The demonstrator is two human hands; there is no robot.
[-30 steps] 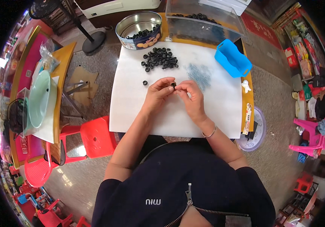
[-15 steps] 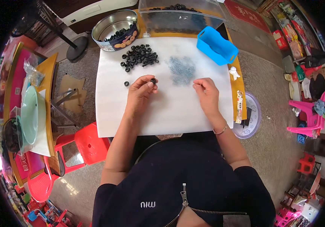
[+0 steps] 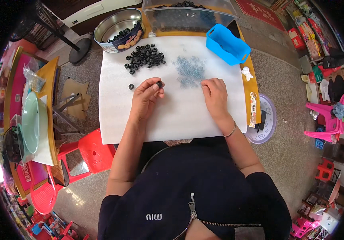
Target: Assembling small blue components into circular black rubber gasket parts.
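Note:
My left hand [image 3: 146, 95] pinches a small black ring-shaped part [image 3: 159, 84] between thumb and fingertips above the white sheet. My right hand [image 3: 215, 97] has its thumb and fingers drawn together at the lower right edge of a spread of tiny bluish pieces [image 3: 190, 71]. Anything between those right fingertips is too small to make out. A single black ring [image 3: 131, 87] lies left of my left hand. Beyond it is a heap of similar black parts [image 3: 143, 58].
A round tin [image 3: 100, 39] with more black parts stands at the back left. Behind the white sheet [image 3: 172, 120] sits a clear bin [image 3: 150, 15] of black parts. To the back right are a blue basket [image 3: 236, 59] and a small white figure [image 3: 247, 73].
My right hand has come slightly left, its fingertips now at the bluish pieces and its fingers more curled. My left hand keeps its pinch on the black part. The view has shifted a little.

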